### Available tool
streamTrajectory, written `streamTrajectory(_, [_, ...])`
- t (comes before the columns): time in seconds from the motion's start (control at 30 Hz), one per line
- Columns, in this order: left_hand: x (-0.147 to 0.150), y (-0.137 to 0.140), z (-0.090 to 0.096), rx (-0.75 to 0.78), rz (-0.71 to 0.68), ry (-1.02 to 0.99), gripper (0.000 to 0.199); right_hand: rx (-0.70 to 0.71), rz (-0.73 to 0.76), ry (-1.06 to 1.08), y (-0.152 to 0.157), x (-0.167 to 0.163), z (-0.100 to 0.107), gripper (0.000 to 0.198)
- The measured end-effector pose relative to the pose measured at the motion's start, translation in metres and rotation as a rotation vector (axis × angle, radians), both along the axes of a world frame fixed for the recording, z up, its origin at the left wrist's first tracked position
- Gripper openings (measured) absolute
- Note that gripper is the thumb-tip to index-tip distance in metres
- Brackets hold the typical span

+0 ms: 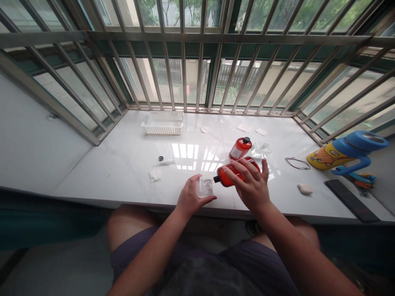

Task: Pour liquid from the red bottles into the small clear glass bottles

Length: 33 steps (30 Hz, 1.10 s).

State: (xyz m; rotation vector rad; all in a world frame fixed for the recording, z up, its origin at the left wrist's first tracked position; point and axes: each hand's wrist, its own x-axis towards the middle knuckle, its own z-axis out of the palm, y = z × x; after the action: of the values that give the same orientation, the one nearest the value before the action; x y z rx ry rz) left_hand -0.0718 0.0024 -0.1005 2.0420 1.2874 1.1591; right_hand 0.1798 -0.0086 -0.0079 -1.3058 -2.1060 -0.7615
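Note:
My right hand (251, 183) is wrapped round a red bottle (226, 176), which is tipped on its side with its black neck pointing left. That neck is at the right rim of a small clear plastic box (204, 190). My left hand (191, 196) grips the box from the left, thumb along its near side and fingers at its far side. Whether liquid is flowing from the bottle I cannot tell. Just behind the tilted bottle stands a second red bottle (240, 149), upright, with a black cap and a white label.
A white perforated basket (163, 124) stands at the back left. A dropper (166, 161) and a crumpled tissue (154, 176) lie left of my hands. Rightward are another clear box (261, 149), a blue-and-yellow water bottle (333, 152), a white case (305, 188) and a black phone (352, 200).

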Motion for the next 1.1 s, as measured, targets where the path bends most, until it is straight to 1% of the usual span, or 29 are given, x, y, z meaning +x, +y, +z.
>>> streamTrajectory(0.2, [0.0, 0.0, 0.0, -0.006, -0.003, -0.005, 0.097, 0.004, 0.014, -0.004, 0.001, 0.0, 0.001, 0.048])
streamTrajectory(0.43, [0.0, 0.0, 0.001, 0.009, 0.001, -0.009, 0.097, 0.023, 0.021, -0.025, 0.003, -0.003, 0.006, 0.046])
streamTrajectory(0.67, [0.0, 0.0, 0.001, 0.005, -0.002, -0.007, 0.097, 0.024, 0.026, -0.043, 0.004, -0.002, 0.006, 0.054])
streamTrajectory(0.87, [0.0, -0.001, 0.001, -0.003, -0.002, -0.007, 0.097, 0.028, 0.034, -0.05, 0.005, -0.001, 0.008, 0.051])
streamTrajectory(1.1, [0.0, -0.001, 0.002, 0.013, -0.001, -0.003, 0.097, 0.047, 0.044, -0.068, 0.005, -0.003, 0.014, 0.055])
